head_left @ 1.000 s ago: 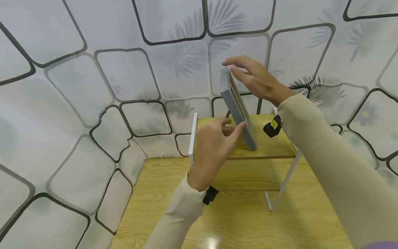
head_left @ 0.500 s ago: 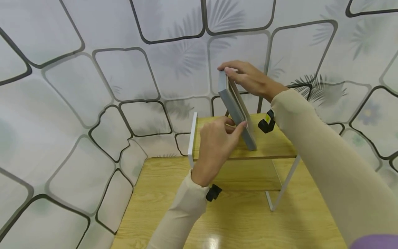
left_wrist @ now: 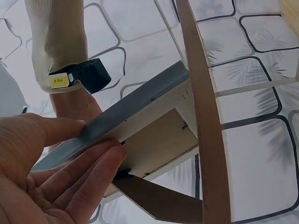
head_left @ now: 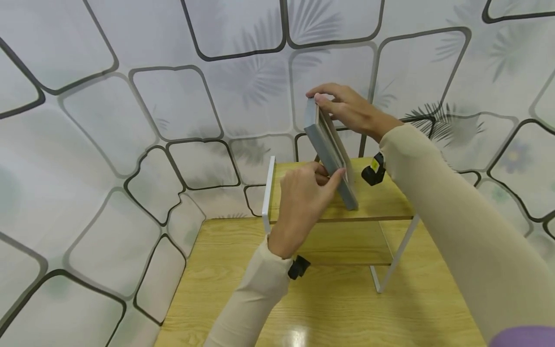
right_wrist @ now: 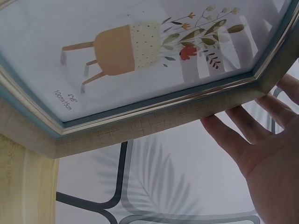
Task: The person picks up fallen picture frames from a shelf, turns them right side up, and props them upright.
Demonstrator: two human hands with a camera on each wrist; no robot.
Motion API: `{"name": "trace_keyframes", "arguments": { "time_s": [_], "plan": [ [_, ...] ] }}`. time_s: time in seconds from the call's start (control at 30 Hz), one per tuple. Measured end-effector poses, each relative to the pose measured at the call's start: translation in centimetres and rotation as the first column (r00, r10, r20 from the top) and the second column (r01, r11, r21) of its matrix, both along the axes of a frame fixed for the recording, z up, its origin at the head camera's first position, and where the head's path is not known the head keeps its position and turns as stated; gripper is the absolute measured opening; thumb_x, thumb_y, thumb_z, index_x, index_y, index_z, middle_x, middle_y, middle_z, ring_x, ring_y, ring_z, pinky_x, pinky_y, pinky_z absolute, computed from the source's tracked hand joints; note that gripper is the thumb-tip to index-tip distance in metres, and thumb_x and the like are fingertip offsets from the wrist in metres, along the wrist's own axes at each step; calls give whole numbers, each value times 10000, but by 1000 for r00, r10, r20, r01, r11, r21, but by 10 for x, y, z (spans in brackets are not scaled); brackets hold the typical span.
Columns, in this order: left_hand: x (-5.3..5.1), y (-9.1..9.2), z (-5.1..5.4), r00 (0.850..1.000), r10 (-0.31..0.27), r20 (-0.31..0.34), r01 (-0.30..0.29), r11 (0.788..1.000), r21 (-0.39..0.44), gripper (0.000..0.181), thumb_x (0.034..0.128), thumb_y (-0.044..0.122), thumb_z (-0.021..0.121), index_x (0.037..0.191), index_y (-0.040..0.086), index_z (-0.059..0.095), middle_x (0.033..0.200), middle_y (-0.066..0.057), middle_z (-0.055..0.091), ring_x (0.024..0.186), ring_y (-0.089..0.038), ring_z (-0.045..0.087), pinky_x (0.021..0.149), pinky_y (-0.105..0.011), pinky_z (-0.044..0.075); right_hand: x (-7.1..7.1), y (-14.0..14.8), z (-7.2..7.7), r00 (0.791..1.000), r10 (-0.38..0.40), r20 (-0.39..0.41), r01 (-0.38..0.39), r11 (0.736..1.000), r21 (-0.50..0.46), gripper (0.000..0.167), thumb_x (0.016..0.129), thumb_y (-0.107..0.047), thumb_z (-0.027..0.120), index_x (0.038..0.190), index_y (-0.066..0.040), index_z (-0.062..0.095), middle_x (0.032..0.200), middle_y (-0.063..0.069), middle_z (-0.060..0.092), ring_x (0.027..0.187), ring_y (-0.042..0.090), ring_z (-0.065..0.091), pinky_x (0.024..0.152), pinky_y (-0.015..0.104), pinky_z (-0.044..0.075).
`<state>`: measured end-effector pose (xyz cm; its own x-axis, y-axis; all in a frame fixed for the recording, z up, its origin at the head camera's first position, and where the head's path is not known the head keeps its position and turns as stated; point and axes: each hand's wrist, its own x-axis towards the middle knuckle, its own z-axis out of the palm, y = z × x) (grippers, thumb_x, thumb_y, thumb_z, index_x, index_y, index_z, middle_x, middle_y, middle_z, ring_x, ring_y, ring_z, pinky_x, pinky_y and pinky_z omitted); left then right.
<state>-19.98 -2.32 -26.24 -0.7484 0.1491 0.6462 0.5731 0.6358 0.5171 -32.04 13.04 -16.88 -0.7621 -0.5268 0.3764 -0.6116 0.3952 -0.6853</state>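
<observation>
A grey-edged picture frame (head_left: 324, 137) stands tilted back on the wooden top of a small rack (head_left: 381, 193). My left hand (head_left: 301, 197) pinches its near side edge between thumb and fingers. Up at its top corner, my right hand (head_left: 347, 108) holds the frame with thumb and fingertips. In the left wrist view the brown backing (left_wrist: 159, 137) shows, with a stand leg (left_wrist: 159, 200) folded out behind it. A printed plant-pot picture (right_wrist: 140, 51) with size lettering fills the front in the right wrist view. Some right fingers (right_wrist: 229, 140) touch the frame's border.
The rack has a lower shelf (head_left: 347, 241) and white metal legs (head_left: 401, 250). It stands on a wood-grain surface (head_left: 234, 250) against patterned wall covering (head_left: 256, 96). A purple rounded thing (head_left: 524, 336) shows at the bottom right.
My right hand has come down and left onto the frame's top corner, where it was slightly apart before. My left thumb has closed onto the side edge. The frame has barely shifted.
</observation>
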Motion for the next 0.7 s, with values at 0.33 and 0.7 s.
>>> {"name": "trace_keyframes", "arguments": {
  "time_s": [0.33, 0.7],
  "plan": [
    [3, -3, 0, 1000, -3, 5, 3, 1000, 10, 298, 949, 315, 736, 887, 25, 769, 765, -51, 762, 632, -67, 713, 550, -134, 516, 6, 10, 2, 999, -48, -22, 49, 998, 46, 508, 1085, -378, 408, 1449, -33, 486, 1551, 144, 370, 1309, 405, 499, 1037, 598, 416],
    [4, -9, -1, 1000, 8, -15, -8, 1000, -5, 261, 932, 286, 752, 867, 34, 767, 781, -60, 765, 661, -93, 728, 597, -195, 558, 12, 21, 2, 995, -98, -18, 99, 993, 70, 516, 1065, -404, 450, 1435, -45, 484, 1518, 139, 381, 1284, 392, 499, 1007, 572, 431]
  ]
}}
